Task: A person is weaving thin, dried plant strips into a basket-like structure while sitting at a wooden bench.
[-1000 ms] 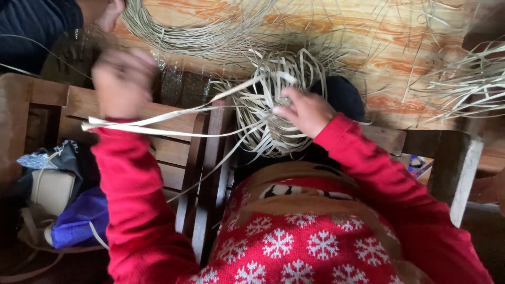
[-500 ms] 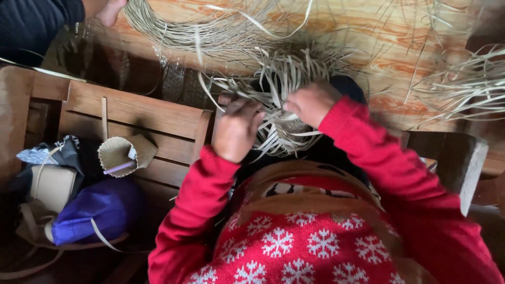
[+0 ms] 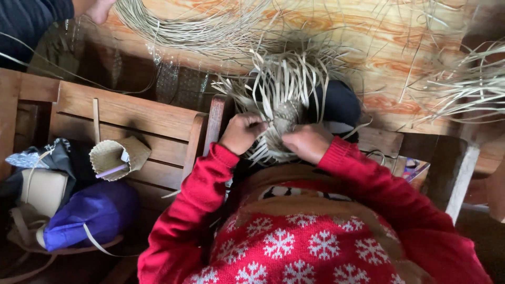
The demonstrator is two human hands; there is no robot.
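A half-woven straw piece (image 3: pixel 284 100) rests on my lap, its loose pale strips fanning upward. My left hand (image 3: pixel 242 132) pinches strips at its left lower edge. My right hand (image 3: pixel 307 142) presses the woven middle from the right. Both hands are closed on the straw work, close together, in red sleeves.
A wooden bench (image 3: pixel 131 113) stands to my left with a small woven cone (image 3: pixel 118 156) on it. Bags (image 3: pixel 79 213), one purple, lie at lower left. Loose straw bundles (image 3: pixel 200 26) spread over the wooden floor; more straw (image 3: pixel 468 84) at right. Another person's dark sleeve (image 3: pixel 31 18) is at top left.
My left hand, first raised far left pulling long strips, came in to the weaving beside my right hand. The strips now stand up from the piece.
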